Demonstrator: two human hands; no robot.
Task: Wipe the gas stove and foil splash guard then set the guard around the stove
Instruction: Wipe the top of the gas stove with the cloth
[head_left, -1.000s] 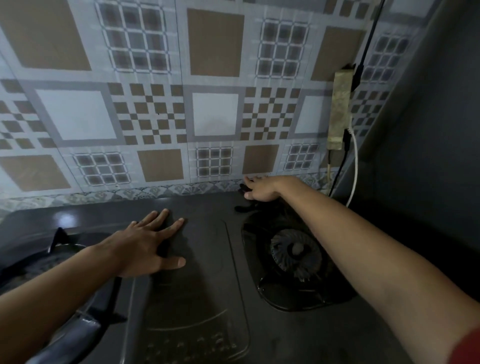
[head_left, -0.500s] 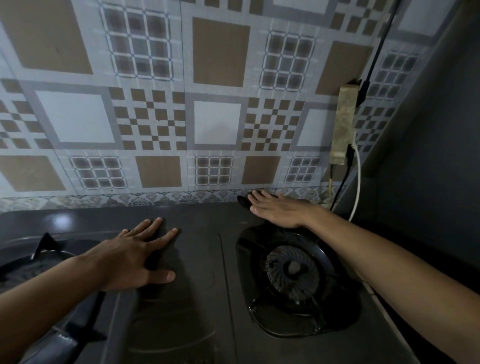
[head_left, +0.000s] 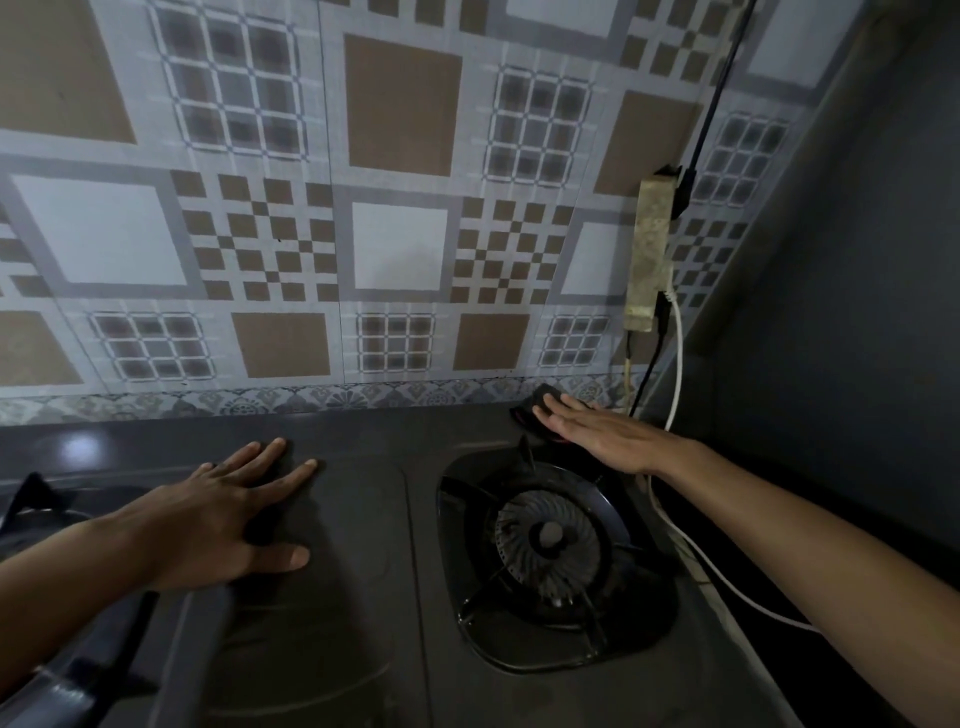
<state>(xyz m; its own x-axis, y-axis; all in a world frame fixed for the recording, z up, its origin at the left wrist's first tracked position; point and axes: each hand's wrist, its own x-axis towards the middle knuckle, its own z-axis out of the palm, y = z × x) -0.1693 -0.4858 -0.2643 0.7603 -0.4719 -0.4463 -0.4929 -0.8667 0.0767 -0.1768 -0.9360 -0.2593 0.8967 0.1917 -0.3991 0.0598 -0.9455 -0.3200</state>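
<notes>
Gas stove (head_left: 363, 597): dark glass-topped two-burner unit, filling lower half of view, pushed up close to tiled wall (head_left: 395, 244). Right burner (head_left: 548, 540) fully in view, ribbed round cap in centre, black pan support (head_left: 582, 618) with prongs around it, set in a dark drip dish. Left burner support (head_left: 31, 501) only partly in view at left edge, cut by frame. Faint streaks and ring marks on glass toward near edge.

Dark cloth (head_left: 530, 413) at far right corner of stove top, just behind right burner, near base of wall. Small, bunched, mostly covered; colour hard to tell in dim light.

Right hand (head_left: 597, 434) flat on cloth, fingers straight and together, pointing left along back edge. Pressing down, not clenched around it.

Left hand (head_left: 223, 519) flat on glass between burners, fingers spread, thumb out to the side, palm down. Grasping nothing.

Foil splash guard not identifiable in view.

Wall behind: patterned tiles in brown, white and grey squares, ornamental border strip along bottom. Pale, grimy power strip (head_left: 649, 254) mounted upright on wall at right, black cable (head_left: 719, 88) running up from it. White cable (head_left: 675, 364) dropping from it, trailing down past right side of stove under right forearm. Plain grey side wall (head_left: 857, 260) at far right.
</notes>
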